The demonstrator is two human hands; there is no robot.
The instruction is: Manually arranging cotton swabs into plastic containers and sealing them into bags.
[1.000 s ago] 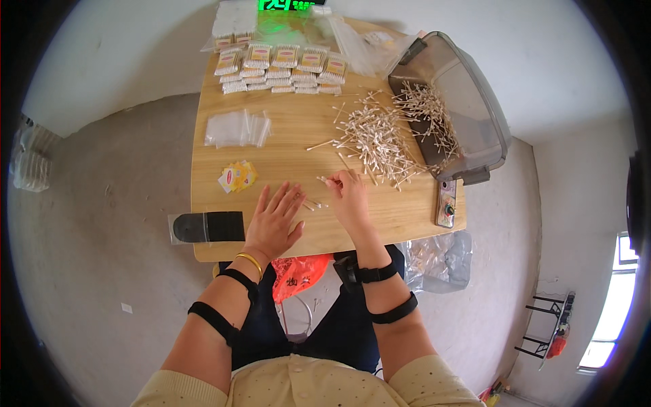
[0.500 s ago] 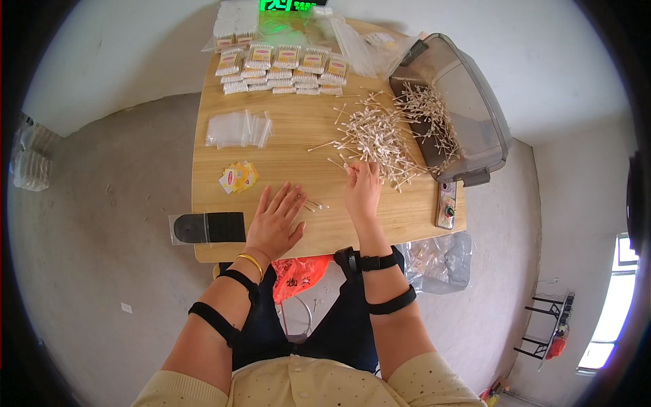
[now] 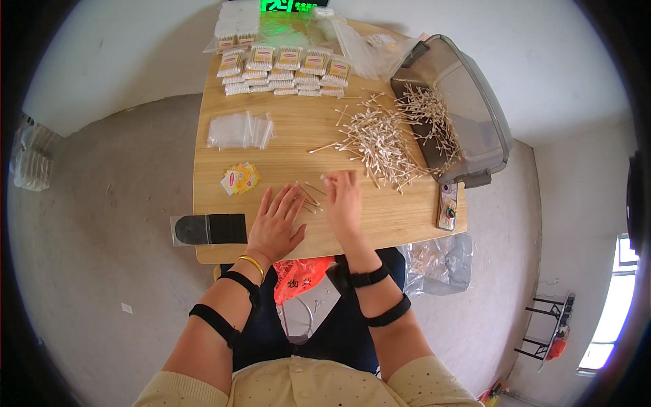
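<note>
My left hand (image 3: pixel 274 220) lies flat on the table with its fingers spread, the fingertips beside a few cotton swabs (image 3: pixel 312 206). Just to the right, my right hand (image 3: pixel 344 203) is closed in a pinch above the wood; a white cotton tip shows at its fingers, so it holds a cotton swab (image 3: pixel 323 178), though how many is hidden. Farther right spreads a large loose pile of cotton swabs (image 3: pixel 383 142). It reaches to the mouth of a grey translucent bin (image 3: pixel 478 102) tipped on its side, with more swabs inside.
Packed swab bundles (image 3: pixel 288 60) stand in rows at the back. Clear zip bags (image 3: pixel 234 131), yellow cards (image 3: pixel 241 178) and a black flat piece (image 3: pixel 210 229) lie along the left. A phone (image 3: pixel 447 207) rests by the bin. A clear-lined bin (image 3: pixel 441 264) stands below the right edge.
My right hand has moved left and slightly nearer, from the edge of the swab pile to beside my left hand. My left hand has stayed in place.
</note>
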